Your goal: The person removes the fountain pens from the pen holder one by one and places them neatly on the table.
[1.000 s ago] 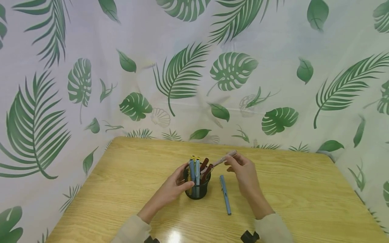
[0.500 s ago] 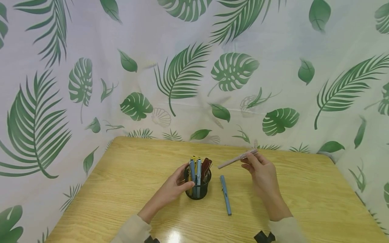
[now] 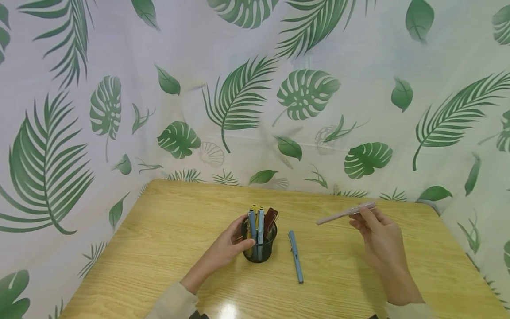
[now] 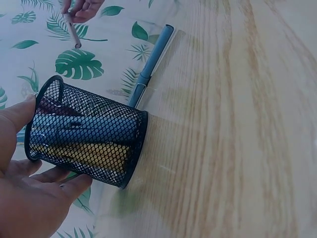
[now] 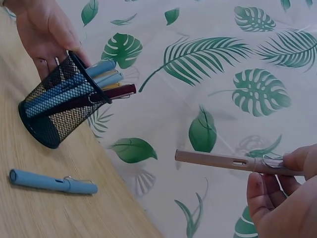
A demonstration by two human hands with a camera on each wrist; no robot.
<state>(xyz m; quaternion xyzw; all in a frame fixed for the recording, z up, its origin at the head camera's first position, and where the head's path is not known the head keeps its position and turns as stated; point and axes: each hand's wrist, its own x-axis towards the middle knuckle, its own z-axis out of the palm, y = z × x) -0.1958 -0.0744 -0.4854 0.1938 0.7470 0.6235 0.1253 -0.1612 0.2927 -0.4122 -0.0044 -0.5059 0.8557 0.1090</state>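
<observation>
A black mesh pen holder (image 3: 266, 253) stands upright on the table, and my left hand (image 3: 229, 246) grips its left side, thumb in front. Inside it are blue pens (image 3: 260, 223), yellow pens whose tops show behind them, and dark red pens (image 3: 269, 217). Between thumb and fingers my right hand (image 3: 380, 235) pinches a pale pinkish-beige pen (image 5: 215, 159) by its clip end, raised to the right of the holder. A single blue pen (image 3: 295, 257) lies on the table between the holder and my right hand.
The wood-grain table (image 3: 179, 208) backs onto a white cloth (image 3: 247, 168) printed with green leaves, which also hangs along the left and right sides. Light glares off the table near its front.
My right hand has drawn the pinkish-beige pen out of the holder and carried it to the right. The left hand keeps its grip on the holder; the blue pen lies where it was.
</observation>
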